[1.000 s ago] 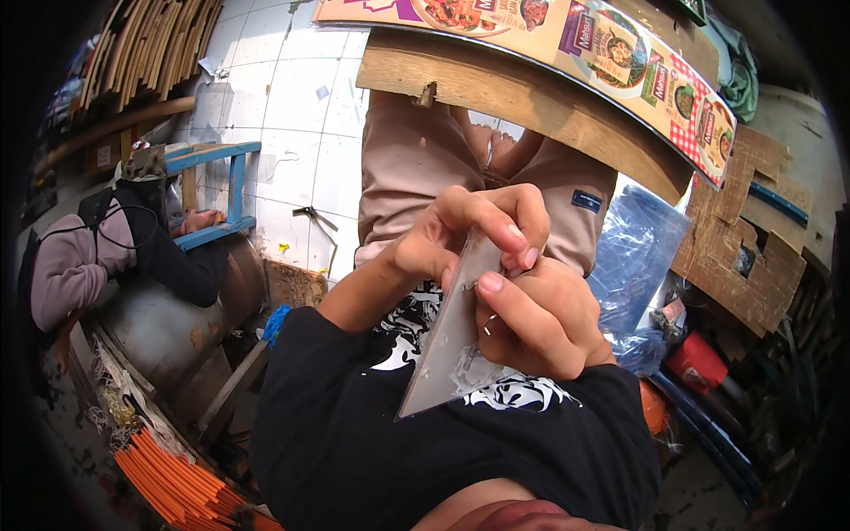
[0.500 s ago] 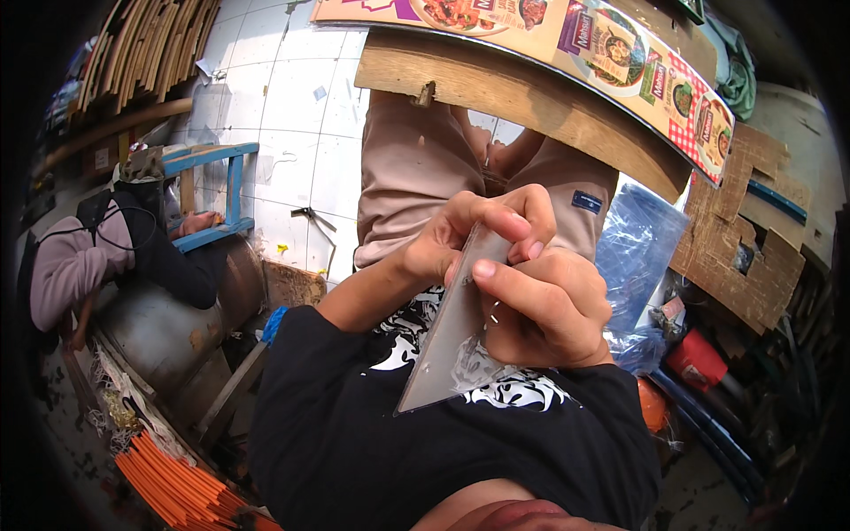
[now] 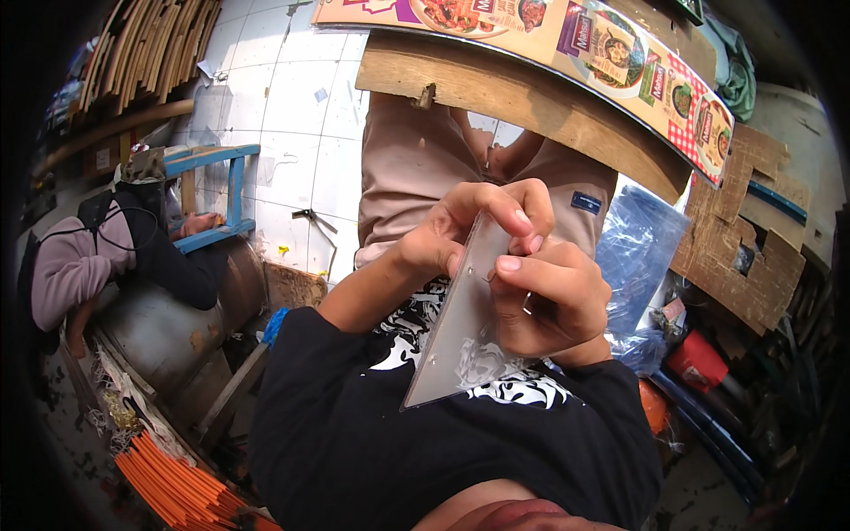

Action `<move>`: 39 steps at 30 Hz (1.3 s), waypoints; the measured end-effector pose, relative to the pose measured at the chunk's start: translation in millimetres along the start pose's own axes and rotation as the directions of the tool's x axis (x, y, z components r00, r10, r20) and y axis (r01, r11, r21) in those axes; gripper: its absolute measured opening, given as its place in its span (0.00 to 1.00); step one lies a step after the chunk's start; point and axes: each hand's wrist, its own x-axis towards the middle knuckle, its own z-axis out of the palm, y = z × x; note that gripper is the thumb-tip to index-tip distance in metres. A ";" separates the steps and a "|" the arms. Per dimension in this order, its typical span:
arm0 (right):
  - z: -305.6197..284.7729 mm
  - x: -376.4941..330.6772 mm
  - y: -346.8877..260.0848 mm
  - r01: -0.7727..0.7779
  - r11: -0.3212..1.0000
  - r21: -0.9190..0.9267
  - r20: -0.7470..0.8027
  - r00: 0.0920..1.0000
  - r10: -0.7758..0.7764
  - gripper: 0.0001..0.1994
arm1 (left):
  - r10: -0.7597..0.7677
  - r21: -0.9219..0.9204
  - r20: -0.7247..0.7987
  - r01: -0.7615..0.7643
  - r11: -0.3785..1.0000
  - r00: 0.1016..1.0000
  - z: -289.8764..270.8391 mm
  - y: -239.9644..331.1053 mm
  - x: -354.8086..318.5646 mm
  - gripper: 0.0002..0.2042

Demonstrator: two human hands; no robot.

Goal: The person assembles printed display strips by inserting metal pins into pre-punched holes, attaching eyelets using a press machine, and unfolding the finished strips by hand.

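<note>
My left hand (image 3: 482, 212) grips the upper end of a thin translucent grey plastic panel (image 3: 447, 336), which is held tilted in front of my black shirt. Small holes show along the panel's face. At its right side my right hand (image 3: 562, 296) is curled, thumb and forefinger pinched close to the surface. From between those fingers shows a small thin piece of shiny bent metal (image 3: 529, 303), like wire; its full shape is hidden. The right fingertips are just beside the panel, and whether they touch it is unclear.
Ahead is a wooden board (image 3: 496, 93) under a sheet printed with food pictures (image 3: 611, 53). Clear plastic film (image 3: 642, 248) and a cut brown board (image 3: 753, 230) lie right. At left are a blue frame (image 3: 235, 190), a metal drum (image 3: 164, 327), orange strips (image 3: 173, 482) and another person (image 3: 80, 257).
My right hand has drawn slightly off the panel, showing more of the metal piece and the panel's holes. My left hand keeps its grip; the panel has shifted slightly.
</note>
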 end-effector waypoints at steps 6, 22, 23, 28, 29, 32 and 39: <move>-4.6 0.9 -3.0 -0.122 0.969 0.216 -0.089 0.985 0.144 0.15 | 0.020 -0.129 0.052 -0.013 0.992 0.998 -8.4 -1.1 6.6 0.16; -153.3 24.9 5.0 -0.089 0.990 -0.113 -0.351 0.936 0.044 0.13 | 0.426 0.522 -0.537 -0.109 0.846 0.728 -8.4 2.4 8.0 0.14; -142.8 21.9 1.5 -0.092 0.992 -0.090 -0.350 0.935 0.055 0.13 | 0.428 0.520 -0.532 -0.117 0.846 0.730 -7.4 1.5 9.8 0.14; -89.2 15.3 21.1 -0.214 0.916 -0.339 -0.112 0.976 0.186 0.12 | 0.457 0.639 -0.544 -0.006 0.770 0.704 -9.3 2.5 8.2 0.18; -74.8 15.4 23.5 -0.288 0.915 -0.283 -0.101 0.957 0.271 0.12 | 0.462 0.645 -0.547 0.000 0.764 0.698 -10.0 2.2 7.8 0.19; -41.9 20.8 25.2 -0.410 0.904 -0.123 -0.092 0.911 0.401 0.11 | 0.433 0.630 -0.569 0.033 0.776 0.699 -8.8 2.0 4.8 0.22; -13.8 22.6 25.2 -0.372 0.920 -0.126 -0.064 0.928 0.366 0.11 | 0.448 0.708 -0.470 0.022 0.705 0.761 -3.0 3.2 -0.8 0.25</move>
